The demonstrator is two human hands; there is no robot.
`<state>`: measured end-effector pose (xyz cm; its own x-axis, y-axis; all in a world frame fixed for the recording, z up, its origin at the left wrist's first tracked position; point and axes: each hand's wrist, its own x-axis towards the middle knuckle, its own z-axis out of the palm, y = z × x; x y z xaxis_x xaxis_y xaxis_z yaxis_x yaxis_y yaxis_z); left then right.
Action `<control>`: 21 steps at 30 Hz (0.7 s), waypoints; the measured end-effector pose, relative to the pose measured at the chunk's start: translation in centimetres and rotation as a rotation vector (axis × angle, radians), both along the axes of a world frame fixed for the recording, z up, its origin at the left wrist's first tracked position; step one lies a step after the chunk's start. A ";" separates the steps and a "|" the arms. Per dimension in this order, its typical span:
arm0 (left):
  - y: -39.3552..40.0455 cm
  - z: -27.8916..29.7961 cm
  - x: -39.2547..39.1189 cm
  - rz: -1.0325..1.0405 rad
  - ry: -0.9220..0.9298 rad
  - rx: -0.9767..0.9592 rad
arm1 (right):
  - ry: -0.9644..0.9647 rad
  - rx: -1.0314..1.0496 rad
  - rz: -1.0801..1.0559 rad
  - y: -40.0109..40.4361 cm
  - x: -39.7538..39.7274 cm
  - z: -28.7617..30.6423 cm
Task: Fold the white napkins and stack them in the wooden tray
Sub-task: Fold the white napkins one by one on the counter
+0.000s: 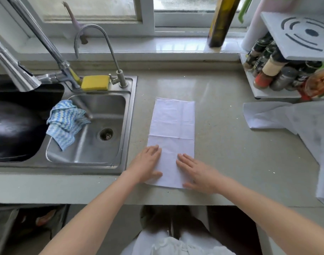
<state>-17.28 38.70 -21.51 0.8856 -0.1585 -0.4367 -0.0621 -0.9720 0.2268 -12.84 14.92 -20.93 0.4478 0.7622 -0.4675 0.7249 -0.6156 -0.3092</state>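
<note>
A white napkin [173, 124] lies on the grey counter [231, 155] as a long narrow strip running away from me, folded lengthwise. My left hand [148, 164] rests flat on its near left corner with straight fingers. My right hand [198, 172] presses flat on its near right part, fingers spread. More white napkins [290, 118] lie loose and unfolded at the right edge of the counter. No wooden tray is in view.
A steel sink [95, 144] with a blue-striped cloth [65, 122] sits left of the napkin, a black pan [12, 129] beyond it. A yellow sponge [95, 82] lies by the taps. A spice rack [279, 74] stands back right, a bottle [222, 23] on the sill.
</note>
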 end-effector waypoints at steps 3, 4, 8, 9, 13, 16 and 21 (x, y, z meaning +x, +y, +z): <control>-0.6 0.5 -0.1 -0.018 0.018 0.008 | -0.024 -0.091 0.048 0.1 -1.7 0.3; -0.6 0.6 -0.1 -0.025 0.020 0.018 | -0.041 -0.117 0.060 0.4 -2.1 0.4; -0.5 1.0 0.1 -0.068 0.036 0.059 | -0.134 -0.179 0.095 1.9 -2.7 1.0; -0.5 1.2 0.1 -0.083 0.046 0.074 | -0.155 -0.182 0.096 2.1 -2.8 1.1; -0.7 1.4 -0.1 -0.114 0.112 0.118 | -0.200 -0.194 0.037 2.9 -3.4 1.4; -0.9 1.4 -0.5 -0.121 0.127 0.119 | -0.211 -0.188 0.005 3.4 -3.3 1.6; -1.1 1.0 -2.0 -0.155 0.025 0.128 | -0.255 -0.102 -0.055 4.2 -1.5 2.4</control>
